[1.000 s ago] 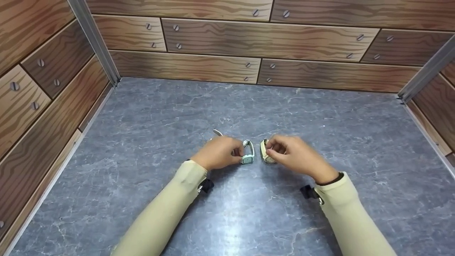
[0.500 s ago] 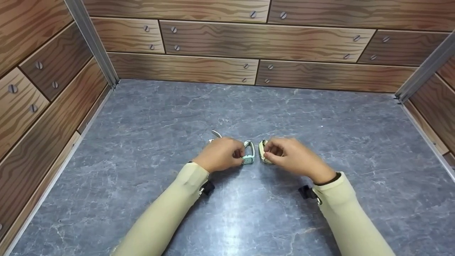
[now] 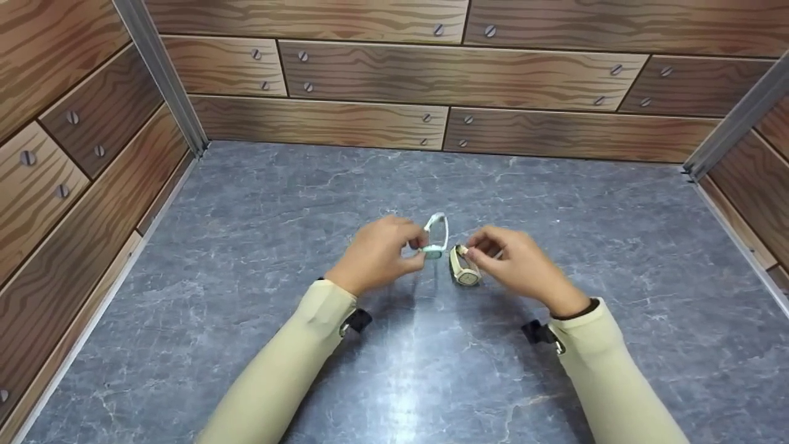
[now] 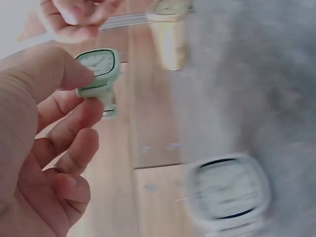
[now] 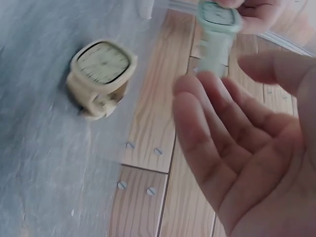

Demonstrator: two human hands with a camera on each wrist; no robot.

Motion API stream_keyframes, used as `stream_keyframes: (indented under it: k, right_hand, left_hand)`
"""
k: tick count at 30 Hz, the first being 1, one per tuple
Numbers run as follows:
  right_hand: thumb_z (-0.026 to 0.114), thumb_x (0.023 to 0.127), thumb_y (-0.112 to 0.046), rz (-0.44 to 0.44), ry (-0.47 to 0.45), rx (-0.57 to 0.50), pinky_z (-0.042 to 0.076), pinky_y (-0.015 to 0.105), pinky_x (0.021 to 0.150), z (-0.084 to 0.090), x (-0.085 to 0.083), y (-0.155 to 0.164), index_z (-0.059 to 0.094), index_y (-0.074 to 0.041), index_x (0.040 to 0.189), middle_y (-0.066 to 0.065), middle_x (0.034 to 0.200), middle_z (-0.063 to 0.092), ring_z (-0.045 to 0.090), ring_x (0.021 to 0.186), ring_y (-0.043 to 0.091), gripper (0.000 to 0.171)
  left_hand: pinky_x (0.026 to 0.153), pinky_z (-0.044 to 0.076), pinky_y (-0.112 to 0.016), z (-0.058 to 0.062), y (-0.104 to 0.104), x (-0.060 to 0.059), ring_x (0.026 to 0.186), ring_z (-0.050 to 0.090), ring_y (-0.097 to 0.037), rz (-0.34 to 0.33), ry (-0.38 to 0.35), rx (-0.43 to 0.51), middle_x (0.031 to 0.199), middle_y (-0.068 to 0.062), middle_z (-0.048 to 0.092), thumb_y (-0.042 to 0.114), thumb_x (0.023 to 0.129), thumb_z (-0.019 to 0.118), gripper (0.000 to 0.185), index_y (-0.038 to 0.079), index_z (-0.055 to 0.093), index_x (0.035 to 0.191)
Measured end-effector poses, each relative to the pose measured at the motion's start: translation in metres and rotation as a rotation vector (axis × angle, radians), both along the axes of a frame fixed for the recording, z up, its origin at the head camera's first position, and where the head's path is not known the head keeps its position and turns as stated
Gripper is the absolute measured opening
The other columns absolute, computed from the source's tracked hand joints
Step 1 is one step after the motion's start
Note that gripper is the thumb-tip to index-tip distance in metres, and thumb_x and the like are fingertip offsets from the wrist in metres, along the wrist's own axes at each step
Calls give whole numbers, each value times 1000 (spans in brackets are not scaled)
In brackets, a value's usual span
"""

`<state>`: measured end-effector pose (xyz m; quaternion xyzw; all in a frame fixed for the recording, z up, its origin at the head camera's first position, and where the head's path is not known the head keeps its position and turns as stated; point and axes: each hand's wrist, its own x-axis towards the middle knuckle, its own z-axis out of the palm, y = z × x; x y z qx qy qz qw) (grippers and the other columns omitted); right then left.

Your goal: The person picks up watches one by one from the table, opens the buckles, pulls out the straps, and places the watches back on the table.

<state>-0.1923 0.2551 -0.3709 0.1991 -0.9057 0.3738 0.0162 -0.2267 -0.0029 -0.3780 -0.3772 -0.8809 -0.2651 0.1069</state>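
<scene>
My left hand (image 3: 383,254) pinches a mint-green wristwatch (image 3: 433,253) by its case, between thumb and fingers, above the table. Its looped strap points up and away in the head view. Just right of it, a cream wristwatch (image 3: 467,279) stands on the table with its strap closed into a loop. My right hand (image 3: 523,266) hovers beside the cream watch; in the right wrist view its thumb and fingers are apart, holding nothing. A white wristwatch (image 4: 228,190) lies on the table near my left hand, blurred in the left wrist view and hidden in the head view.
The grey marbled table (image 3: 320,185) is bounded by a wood-patterned back wall (image 3: 370,71) and side walls. Metal posts stand at the two back corners. A black strap piece hangs below each sleeve cuff.
My left hand has lifted the mint-green watch off the table, up and slightly right. My right hand has let go of the cream watch and drawn a little back from it.
</scene>
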Motion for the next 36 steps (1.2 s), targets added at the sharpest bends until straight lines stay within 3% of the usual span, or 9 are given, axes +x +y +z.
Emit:
stream_keyframes:
  k: [8,14,21,28,32,36]
  right_hand:
    - [63,102,-5,-68,-44,-372,60,27,71,33,11,-7,65,7,117,19,101,68,70,84,16,19]
    - [62,104,-7,-65,-66,-480,61,30,71,51,26,-15,65,8,117,19,99,67,70,83,19,21]
    - [66,102,-9,-91,-96,-524,61,31,64,58,33,-21,68,5,103,14,83,68,70,70,20,14]
    - [68,100,-10,-80,-158,-519,63,33,67,54,29,-20,66,6,102,12,83,72,73,74,20,17]
    - [69,99,-7,-75,-155,-525,63,33,68,53,28,-18,64,7,99,11,85,72,73,75,19,15]
    - [68,98,-1,-49,-125,-553,62,32,67,51,28,-16,63,4,94,11,85,70,72,72,18,8]
  left_hand:
    - [69,50,-23,39,-3,24,82,58,-12,-28,308,125,91,6,70,14,88,75,5,17,72,92]
    - [65,47,-22,51,0,39,77,53,-13,-67,432,144,88,5,68,12,87,74,6,16,72,91]
    - [67,49,-22,52,2,46,79,55,-14,-90,493,119,89,4,68,11,86,74,7,16,72,91]
    - [67,50,-22,49,3,45,79,56,-15,-96,539,72,90,2,67,9,85,75,9,14,72,91]
    - [70,53,-22,48,3,44,83,59,-15,-97,521,26,93,2,68,9,88,75,9,14,71,94]
    - [73,54,-22,48,2,44,87,60,-14,-119,444,22,99,1,68,13,90,75,15,14,69,103]
